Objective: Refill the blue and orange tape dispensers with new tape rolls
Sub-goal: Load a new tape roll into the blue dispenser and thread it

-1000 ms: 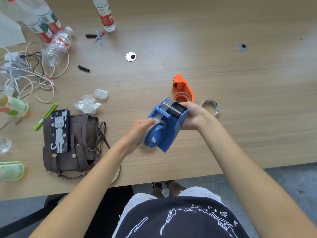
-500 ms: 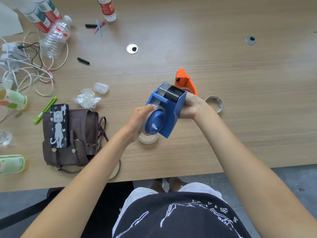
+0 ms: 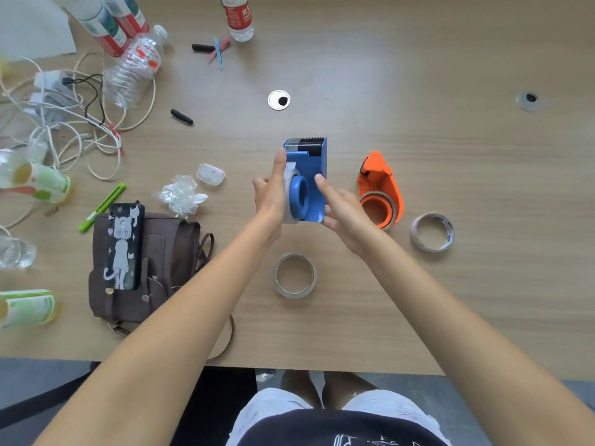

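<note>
- Since a second ago the blue plastic tape dispenser [image 3: 307, 181] has turned from a tilted hold to pointing its black serrated cutter at the far edge of the surface, and both hands have loosened around it.
- The left hand [image 3: 270, 194] lies flat with straight fingers against the clear tape roll on the dispenser's hub; the right hand [image 3: 341, 207] touches the opposite wall with relaxed, open fingers. Neither is clenched.
- The dispenser looks like rigid, light plastic with smooth sides. Judging by that, the flat side walls are the safest hold, away from the sharp cutter.
- The orange plastic tape dispenser [image 3: 381, 191] sits just beside the right hand, toward the right edge, its ring apparently without fresh tape.
- A loose clear tape roll [image 3: 294, 276] lies near the front edge between the forearms; a labelled tape roll [image 3: 432, 232] lies beyond the orange one.
- A brown bag [image 3: 161, 262], bottles and cables crowd the left side, well apart.
</note>
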A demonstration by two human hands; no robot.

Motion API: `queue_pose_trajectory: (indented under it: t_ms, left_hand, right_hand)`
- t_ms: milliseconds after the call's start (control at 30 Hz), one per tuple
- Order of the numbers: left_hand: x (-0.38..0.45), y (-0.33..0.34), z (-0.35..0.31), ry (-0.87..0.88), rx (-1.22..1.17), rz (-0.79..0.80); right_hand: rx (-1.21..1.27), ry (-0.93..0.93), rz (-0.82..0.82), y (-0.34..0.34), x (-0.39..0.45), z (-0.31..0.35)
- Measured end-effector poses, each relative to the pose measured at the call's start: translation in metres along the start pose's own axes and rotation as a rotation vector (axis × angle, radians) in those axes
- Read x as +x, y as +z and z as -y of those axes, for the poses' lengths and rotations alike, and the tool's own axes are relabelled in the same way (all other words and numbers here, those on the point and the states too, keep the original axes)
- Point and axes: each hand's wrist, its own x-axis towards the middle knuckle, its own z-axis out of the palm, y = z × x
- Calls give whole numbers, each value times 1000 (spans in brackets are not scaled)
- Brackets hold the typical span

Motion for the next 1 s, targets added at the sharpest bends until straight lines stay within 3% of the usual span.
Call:
queue_pose_trajectory:
  t_ms: [133, 333, 1000]
  left_hand:
    - [25, 9, -10, -18, -62, 38]
    - [51, 14, -8, -92, -110, 142]
    - [79, 28, 28, -184, -12, 130]
  right_hand:
    - [-124, -118, 40, 19, 17, 6]
    - [-232, -15, -99, 16, 42, 14]
    - [-191, 133, -123, 16, 54, -3]
